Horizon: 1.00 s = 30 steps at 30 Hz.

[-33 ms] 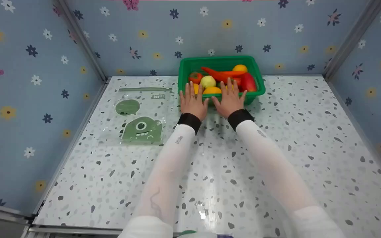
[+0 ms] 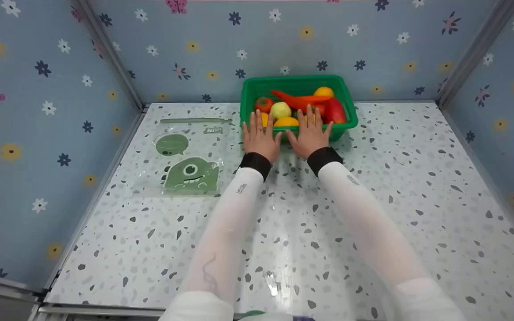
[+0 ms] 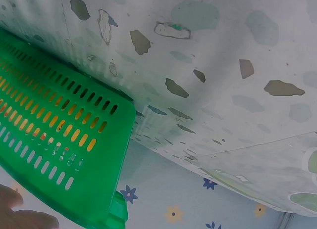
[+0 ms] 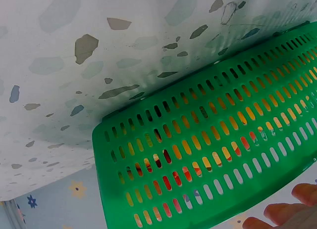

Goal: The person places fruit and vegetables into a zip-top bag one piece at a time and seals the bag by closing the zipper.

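A green slotted basket [image 2: 292, 81] stands against the back wall, holding several fruits and vegetables. Among them are a small red-orange round one [image 2: 263, 104], a pale yellow-green ball [image 2: 280, 110], a long orange-red piece [image 2: 299, 100] and a red oval fruit [image 2: 336, 112]. My left hand [image 2: 260, 140] lies with straight, spread fingers over the basket's front rim. Beside it my right hand [image 2: 310, 137] is laid the same way, farther right. Both wrist views show the basket's slotted side [image 3: 104, 164] and a few fingertips [image 4: 282, 214]; whether the fingertips touch the contents is unclear.
Flat on the speckled table [image 2: 150, 249], left of the basket, lies a clear zip bag [image 2: 192, 176] with a green one-eyed monster print. Flower-patterned walls [image 2: 217, 49] enclose the back and both sides. Metal posts [image 2: 114, 58] run up the corners.
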{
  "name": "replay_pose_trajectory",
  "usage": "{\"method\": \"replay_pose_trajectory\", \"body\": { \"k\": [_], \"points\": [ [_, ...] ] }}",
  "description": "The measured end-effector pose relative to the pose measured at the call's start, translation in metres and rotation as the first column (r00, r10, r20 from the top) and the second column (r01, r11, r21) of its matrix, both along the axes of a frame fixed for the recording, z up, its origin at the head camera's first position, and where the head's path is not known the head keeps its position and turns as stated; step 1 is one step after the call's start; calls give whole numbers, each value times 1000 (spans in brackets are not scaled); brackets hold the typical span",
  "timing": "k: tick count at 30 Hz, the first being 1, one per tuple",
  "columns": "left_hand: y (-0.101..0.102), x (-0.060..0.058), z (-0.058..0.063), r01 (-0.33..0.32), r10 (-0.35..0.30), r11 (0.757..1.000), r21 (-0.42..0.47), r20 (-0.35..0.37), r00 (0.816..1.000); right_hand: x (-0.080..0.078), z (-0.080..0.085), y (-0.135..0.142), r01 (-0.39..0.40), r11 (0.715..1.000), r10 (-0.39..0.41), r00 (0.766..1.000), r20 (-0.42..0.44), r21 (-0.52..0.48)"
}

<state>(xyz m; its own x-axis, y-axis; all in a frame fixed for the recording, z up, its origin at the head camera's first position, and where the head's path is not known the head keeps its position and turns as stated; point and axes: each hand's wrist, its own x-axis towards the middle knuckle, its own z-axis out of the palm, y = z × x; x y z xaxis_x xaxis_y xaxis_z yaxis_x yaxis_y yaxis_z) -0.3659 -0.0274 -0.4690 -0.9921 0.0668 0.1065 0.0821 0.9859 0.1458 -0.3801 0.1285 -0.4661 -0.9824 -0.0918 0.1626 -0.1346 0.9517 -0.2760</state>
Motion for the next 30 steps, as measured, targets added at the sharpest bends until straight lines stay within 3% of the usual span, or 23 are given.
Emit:
{"method": "replay_pose_trajectory", "body": {
  "k": [12,18,21,24,30],
  "points": [
    [-15,-1,4,-26,26,1000,10,13,1000,5,6,-2,-8,1000,8,1000,27,-5],
    [-44,-5,10,-141,140,988,54,22,990,7,9,-9,-40,999,41,999,32,-20],
    [-65,-4,9,-232,232,961,152,21,973,8,10,-19,-69,997,70,997,28,-38],
    [-87,-1,2,-325,325,913,247,42,945,12,11,-33,-116,992,117,993,10,-55],
    [-123,9,-19,-483,434,831,277,220,874,27,12,-71,-268,962,267,963,-27,-46]
  ]
}}
